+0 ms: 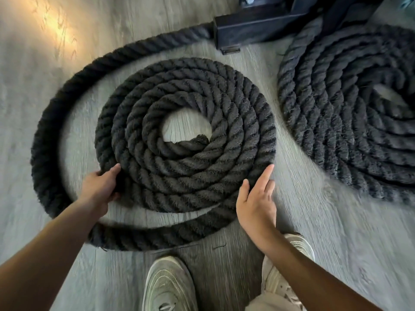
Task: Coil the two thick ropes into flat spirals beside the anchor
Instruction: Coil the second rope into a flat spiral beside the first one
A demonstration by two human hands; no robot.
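Ropes: two thick dark ropes on the floor (303, 221) beside the anchor (258, 28)
Done: right coil (350, 122) looks finished
Left: middle coil (186, 135) needs its loose outer loop (48, 135) wound in
Left hand (101, 189): gripping the coil's near edge
Right hand (256, 200): open, flat against the edge
Floor: grey wood planks, sunlit far left corner

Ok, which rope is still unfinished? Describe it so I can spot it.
Start at the black metal anchor at the top of the view. Two dark rope spirals lie below it; take the spiral directly under it, between the left hand and right hand. Unlike the right-hand spiral, it has a loose outer loop curving wide around it.
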